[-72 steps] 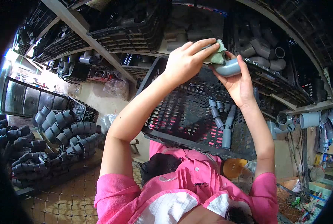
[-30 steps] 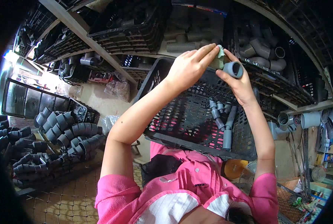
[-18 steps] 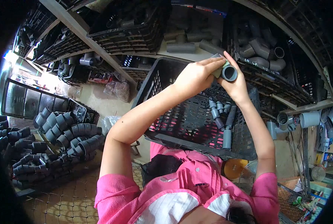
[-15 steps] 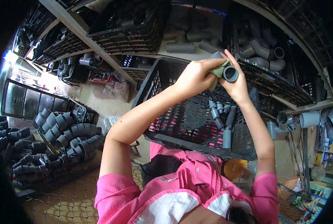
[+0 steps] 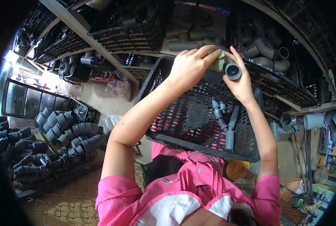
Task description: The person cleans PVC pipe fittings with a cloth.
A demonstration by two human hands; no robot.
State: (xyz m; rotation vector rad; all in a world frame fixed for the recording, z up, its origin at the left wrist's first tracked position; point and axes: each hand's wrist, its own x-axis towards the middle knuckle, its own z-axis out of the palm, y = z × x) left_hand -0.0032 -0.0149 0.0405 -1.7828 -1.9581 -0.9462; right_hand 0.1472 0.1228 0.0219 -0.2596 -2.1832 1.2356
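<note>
Your left hand (image 5: pixel 190 66) pinches cloth (image 5: pixel 221 61), your right hand (image 5: pixel 241 86) curls round pipe (image 5: pixel 233 71), partly hiding crate's (image 5: pixel 183 141) far rim. Small fittings (image 5: pixel 229 138) inside crate; fitting pile (image 5: pixel 68 132) left of it.

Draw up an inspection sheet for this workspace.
Surface: black crate with a slotted floor, under the hands.
Job's things: grey fitting, open end showing; green cloth beside it.
Clutter: smaller fittings loose in the crate's right side; large fitting pile to the left.
Grip: left hand on the green cloth, right hand around the grey fitting.
Cables: nothing seen.
Surroundings: shelf crates above, wire mesh low left.
</note>
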